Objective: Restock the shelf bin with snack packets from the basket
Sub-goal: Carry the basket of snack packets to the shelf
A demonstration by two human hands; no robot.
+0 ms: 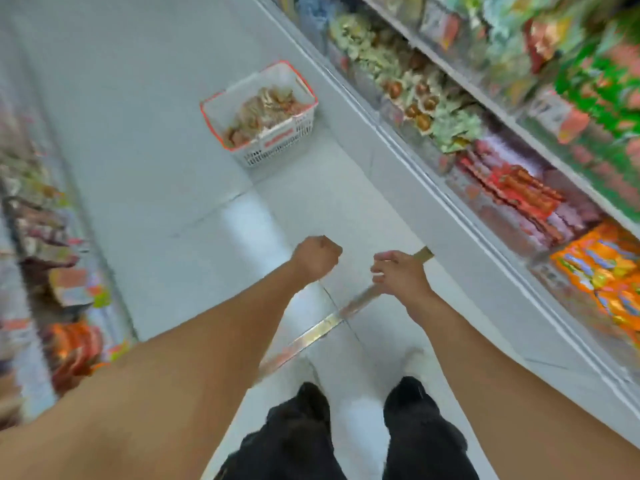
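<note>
The left hand (317, 256) was balled into a fist holding nothing; the right hand (398, 277) hung loosely curled, also holding nothing. The basket (277, 150) stood on the floor well ahead, beside the shelf (433, 174), snack packets (263, 112) heaped inside. Restocking seemingly remained almost wholly undone.

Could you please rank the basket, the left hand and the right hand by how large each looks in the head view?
1. Basket, clearly the largest, though farthest away on the floor.
2. Left hand and right hand look about alike; the blur and their different poses make ranking them unsafe.
</note>
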